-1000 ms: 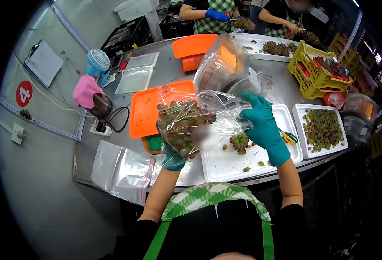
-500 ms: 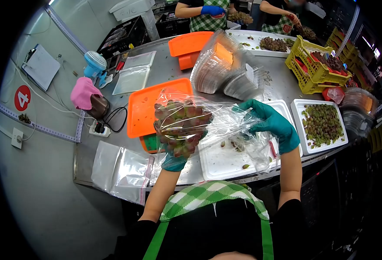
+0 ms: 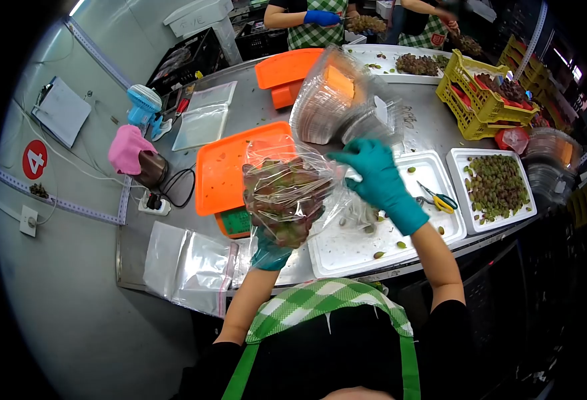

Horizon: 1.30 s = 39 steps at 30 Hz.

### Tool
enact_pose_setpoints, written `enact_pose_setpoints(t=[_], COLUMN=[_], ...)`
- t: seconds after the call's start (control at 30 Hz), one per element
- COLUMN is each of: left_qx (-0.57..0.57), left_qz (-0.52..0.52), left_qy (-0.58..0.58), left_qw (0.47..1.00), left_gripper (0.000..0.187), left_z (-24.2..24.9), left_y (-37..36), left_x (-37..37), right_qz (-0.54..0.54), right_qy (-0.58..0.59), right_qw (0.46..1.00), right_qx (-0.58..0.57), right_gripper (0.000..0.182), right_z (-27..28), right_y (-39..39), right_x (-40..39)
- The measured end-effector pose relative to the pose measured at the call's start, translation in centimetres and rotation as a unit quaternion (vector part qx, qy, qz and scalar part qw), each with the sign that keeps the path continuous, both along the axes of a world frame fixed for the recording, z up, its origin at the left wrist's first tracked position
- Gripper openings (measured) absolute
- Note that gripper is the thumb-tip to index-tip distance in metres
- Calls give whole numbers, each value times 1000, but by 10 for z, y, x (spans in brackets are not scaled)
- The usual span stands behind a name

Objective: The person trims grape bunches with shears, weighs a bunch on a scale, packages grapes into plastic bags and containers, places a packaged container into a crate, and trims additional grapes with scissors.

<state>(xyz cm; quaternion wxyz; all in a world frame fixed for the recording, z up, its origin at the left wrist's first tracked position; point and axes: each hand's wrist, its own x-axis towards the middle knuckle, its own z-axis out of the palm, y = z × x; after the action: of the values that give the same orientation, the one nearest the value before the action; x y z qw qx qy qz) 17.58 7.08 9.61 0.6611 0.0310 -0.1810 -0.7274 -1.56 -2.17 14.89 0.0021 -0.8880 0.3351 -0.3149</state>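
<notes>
A bunch of reddish-green grapes (image 3: 287, 200) in a clear plastic bag (image 3: 270, 150) is held up over the near part of the table. My left hand (image 3: 269, 253), in a green glove, supports the bagged bunch from below, its fingers partly hidden behind the plastic. To the right, my gloved right hand (image 3: 380, 181) is closed at the bag's gathered side, thumb and fingers on the film. Beneath it lies a white tray (image 3: 320, 257) with loose grapes and yellow-handled scissors (image 3: 444, 202).
An orange tray (image 3: 207, 173) sits behind the bunch, with a scale (image 3: 235, 223) partly under it. Clear clamshell stacks (image 3: 323, 100) stand farther back. Flat bags (image 3: 190, 267) lie left, a grape tray (image 3: 497, 190) right. Yellow crates (image 3: 477, 107) and two co-workers (image 3: 317, 33) are beyond.
My right hand has moved left and up along the bag towards the bunch. The plastic has drawn in closer around the grapes, and the scissors in the white tray now show.
</notes>
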Motion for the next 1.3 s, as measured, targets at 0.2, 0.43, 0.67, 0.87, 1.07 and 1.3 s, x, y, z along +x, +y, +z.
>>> enact_pose_setpoints(t=[0.2, 0.43, 0.67, 0.87, 1.07, 1.3], left_qx=[-10, -35, 110, 62, 123, 200], left_qz=[56, 1, -60, 277, 229, 19], left_qy=[-46, -100, -248, -576, -527, -271], left_qw=[997, 994, 961, 766, 809, 941], left_gripper=[59, 61, 70, 55, 54, 83], left_z=[9, 3, -3, -1, -21, -15], left_y=[-10, -7, -4, -1, 9, 42], left_x=[-6, -7, -1, -11, 27, 8], right_qz=[149, 206, 70, 85, 58, 51], right_qy=[-415, -557, -556, -650, -627, -502], right_qw=[609, 331, 438, 330, 338, 370], right_qx=[660, 733, 703, 679, 700, 781], right_gripper=[32, 66, 78, 67, 65, 62], right_z=[-35, -48, -45, -57, -68, -71], right_y=[32, 48, 69, 81, 82, 68], right_x=[21, 15, 23, 22, 22, 38])
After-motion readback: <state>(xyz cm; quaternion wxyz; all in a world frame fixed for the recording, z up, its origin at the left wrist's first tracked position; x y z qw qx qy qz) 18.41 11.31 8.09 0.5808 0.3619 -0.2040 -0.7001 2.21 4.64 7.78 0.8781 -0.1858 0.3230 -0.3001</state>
